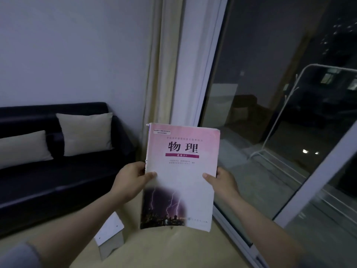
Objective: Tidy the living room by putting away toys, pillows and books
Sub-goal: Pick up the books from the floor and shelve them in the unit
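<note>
Book [181, 171] seemingly pinched between fingers [151, 175].

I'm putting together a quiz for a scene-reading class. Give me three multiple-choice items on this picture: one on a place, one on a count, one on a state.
1. Where are the pillows?
A. on the black sofa
B. on the floor
C. on the white rack

2. How many pillows show?
A. one
B. two
C. four

3. How is the book held?
A. closed, in both hands
B. open, in one hand
C. lying on the floor

Answers:
1 A: both sit on the seat and lean on the sofa's back.
2 B: two beige ones sit side by side.
3 A: the left hand and right hand grip its side edges, front cover facing the camera.
</note>
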